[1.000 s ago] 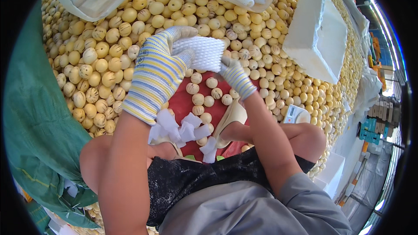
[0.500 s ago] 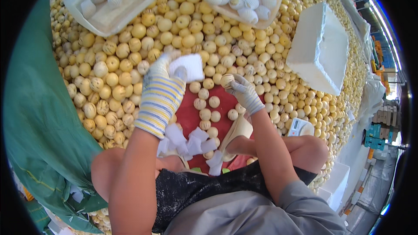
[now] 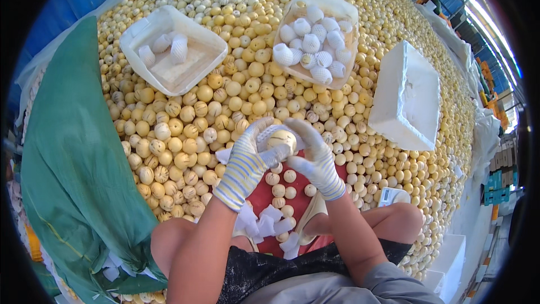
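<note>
Both gloved hands meet at the middle of the view. My left hand (image 3: 242,169) grips a pale yellow, dark-striped round fruit (image 3: 282,142) with a white foam net sleeve (image 3: 266,134) partly around it. Curved around the same fruit from the other side is my right hand (image 3: 318,166), its thumb and fingertips at the fruit's edge. Below them, loose fruits (image 3: 289,192) and white foam sleeves (image 3: 265,225) lie on a red cloth (image 3: 267,194) between my legs.
A large pile of similar fruit (image 3: 185,135) surrounds me. Two plastic tubs (image 3: 207,56) (image 3: 353,22) hold foam-wrapped fruit. A white foam box (image 3: 415,95) and a small scale (image 3: 394,197) are at right. A green tarp (image 3: 73,163) lies at left.
The fruit in my right hand has moved left into the sleeve held by my left hand, and my hands have come together. The view has tilted up, showing more of the pile.
</note>
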Available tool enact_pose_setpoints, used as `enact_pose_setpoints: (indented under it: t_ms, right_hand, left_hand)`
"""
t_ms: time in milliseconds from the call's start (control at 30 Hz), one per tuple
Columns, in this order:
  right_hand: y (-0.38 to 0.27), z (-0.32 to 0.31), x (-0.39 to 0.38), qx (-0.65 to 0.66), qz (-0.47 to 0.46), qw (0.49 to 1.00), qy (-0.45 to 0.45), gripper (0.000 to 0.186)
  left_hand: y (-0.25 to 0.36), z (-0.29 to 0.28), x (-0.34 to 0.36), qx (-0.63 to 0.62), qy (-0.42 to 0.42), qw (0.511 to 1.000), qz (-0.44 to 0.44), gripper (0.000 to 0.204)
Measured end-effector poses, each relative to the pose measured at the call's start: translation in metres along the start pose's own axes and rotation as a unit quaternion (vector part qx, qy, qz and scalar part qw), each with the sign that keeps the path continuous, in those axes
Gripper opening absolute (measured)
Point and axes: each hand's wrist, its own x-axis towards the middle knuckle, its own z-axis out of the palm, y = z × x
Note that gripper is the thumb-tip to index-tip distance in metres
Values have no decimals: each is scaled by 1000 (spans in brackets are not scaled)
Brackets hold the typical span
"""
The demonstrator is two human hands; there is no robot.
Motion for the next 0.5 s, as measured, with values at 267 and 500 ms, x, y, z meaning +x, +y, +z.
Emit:
enact_pose_setpoints:
  t_ms: [267, 500]
  right_hand:
    - [24, 12, -11, 573, 139, 806, -50, 74]
    - [22, -6, -2, 394, 108, 908, 93, 65]
  left_hand:
    - [21, 18, -12, -30, -79, 996, 18, 91]
    - [12, 11, -8, 46, -44, 998, 18, 94]
